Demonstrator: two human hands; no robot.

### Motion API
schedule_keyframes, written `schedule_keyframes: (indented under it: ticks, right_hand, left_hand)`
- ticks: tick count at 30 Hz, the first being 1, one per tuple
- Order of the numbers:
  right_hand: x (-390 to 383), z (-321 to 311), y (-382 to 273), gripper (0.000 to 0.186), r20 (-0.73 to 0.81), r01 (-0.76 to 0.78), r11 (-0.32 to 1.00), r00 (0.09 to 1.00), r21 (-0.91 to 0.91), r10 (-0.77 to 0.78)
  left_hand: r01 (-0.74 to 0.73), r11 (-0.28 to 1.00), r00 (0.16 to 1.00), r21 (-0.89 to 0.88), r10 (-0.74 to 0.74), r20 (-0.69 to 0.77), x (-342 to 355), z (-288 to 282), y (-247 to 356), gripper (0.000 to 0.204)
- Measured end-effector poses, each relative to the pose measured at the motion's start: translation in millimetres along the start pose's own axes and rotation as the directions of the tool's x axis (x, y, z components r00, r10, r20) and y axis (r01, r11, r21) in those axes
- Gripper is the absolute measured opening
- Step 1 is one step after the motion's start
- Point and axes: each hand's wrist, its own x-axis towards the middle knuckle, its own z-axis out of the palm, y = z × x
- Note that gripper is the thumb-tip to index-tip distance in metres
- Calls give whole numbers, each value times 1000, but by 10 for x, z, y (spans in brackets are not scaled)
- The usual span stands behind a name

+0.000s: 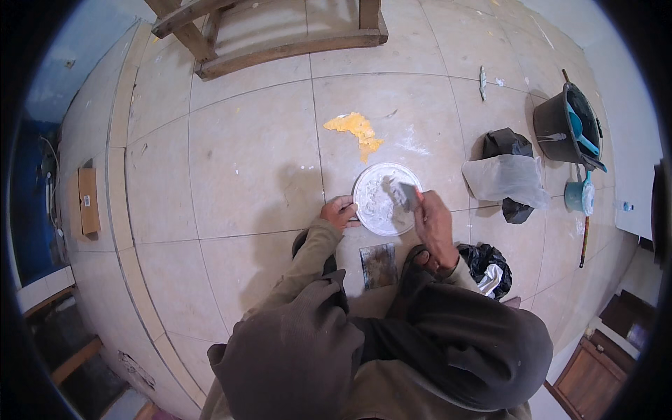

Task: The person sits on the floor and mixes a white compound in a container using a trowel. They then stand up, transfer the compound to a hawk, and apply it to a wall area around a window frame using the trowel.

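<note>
Gripping a scraper [408,196], right hand [435,222] seems closed.

Bowl [378,210]: round, shallow, white, flat on the tiled floor, smeared inside with grey-white paste.
Scraper [406,194]: flat grey blade coated in paste, tilted over the bowl's right side.

Long olive-khaki sleeves [311,245], dark grey-brown trousers [448,350], and what looks like a sandal [418,260] on one foot.
</note>
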Motion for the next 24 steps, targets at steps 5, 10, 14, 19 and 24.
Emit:
schedule_keyframes:
  ticks: [5,10,14,19,24]
  right_hand:
    - [132,-32,260,12,-11,-48,997,999,-67,47]
    - [97,197,272,14,23,27,998,999,-61,-26]
    - [-17,330,24,21,67,96,985,994,-144,-87]
    - [-88,176,-115,21,121,199,977,975,-77,-189]
    - [78,27,-3,21,26,97,987,995,-130,-94]
  left_hand:
    - [23,1000,1000,19,-22,-14,-15,4,0,35]
    - [16,1000,1000,2,-16,15,41,7,-29,36]
    - [44,998,999,-43,-43,6,1,17,-48,35]
    - [52,996,999,-68,-52,-8,-6,9,-28,33]
    - [47,998,999,-29,-47,-9,-30,54,27,33]
